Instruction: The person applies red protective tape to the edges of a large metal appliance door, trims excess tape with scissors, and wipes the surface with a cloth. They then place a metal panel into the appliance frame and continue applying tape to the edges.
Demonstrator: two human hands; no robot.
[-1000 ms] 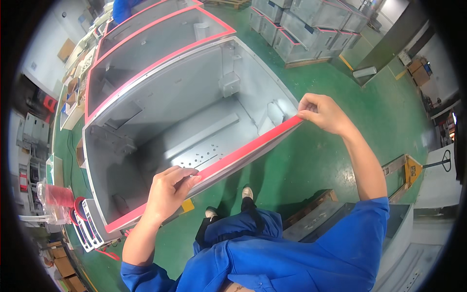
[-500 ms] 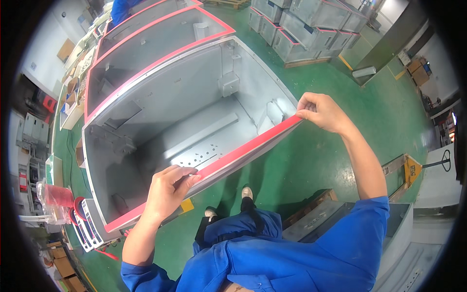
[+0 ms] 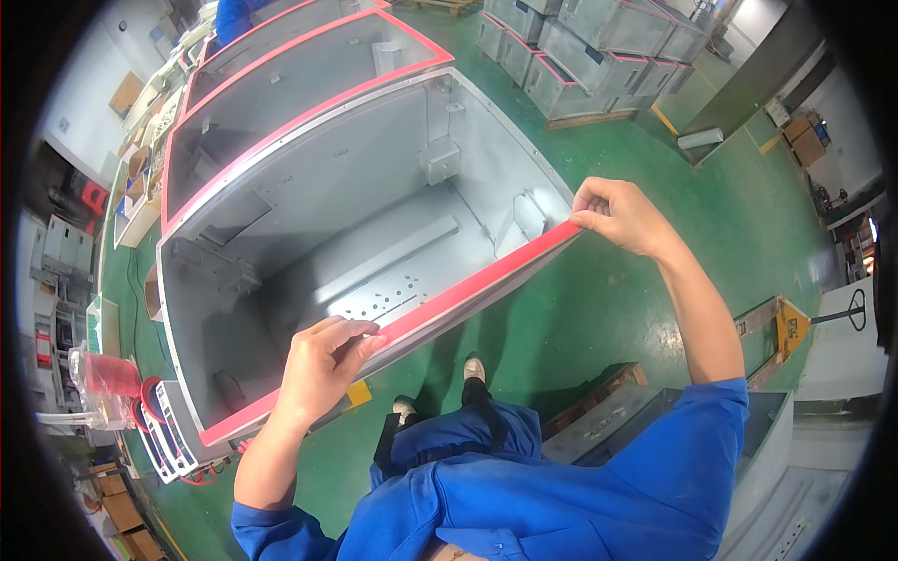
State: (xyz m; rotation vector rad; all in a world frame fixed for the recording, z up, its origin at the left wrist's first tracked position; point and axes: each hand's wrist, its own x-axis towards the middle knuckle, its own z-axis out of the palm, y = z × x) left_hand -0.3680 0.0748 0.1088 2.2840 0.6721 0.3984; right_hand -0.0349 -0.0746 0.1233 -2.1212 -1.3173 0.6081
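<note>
**Red strip on the grey cabinet rim, two hands at work**

Grey sheet-metal cabinet shell (image 3: 374, 234), open-topped, fills the centre of the view; one red strip (image 3: 468, 290) runs along its near rim from seven o'clock to two o'clock. Left hand (image 3: 323, 360) rests on that rim at seven o'clock, fingers pressed together and flat on the strip, thumb underneath. Right hand (image 3: 622, 215) at two o'clock pinches the strip's far end between thumb and fingertips. Both blue sleeves enter from six o'clock. Two more red-edged grey cabinet shells (image 3: 299, 75) lie beyond at eleven o'clock. Several stacked grey metal boxes (image 3: 599, 42) stand at one o'clock on the green floor (image 3: 608, 318). One yellow pallet jack (image 3: 790, 323) sits at three o'clock.
</note>
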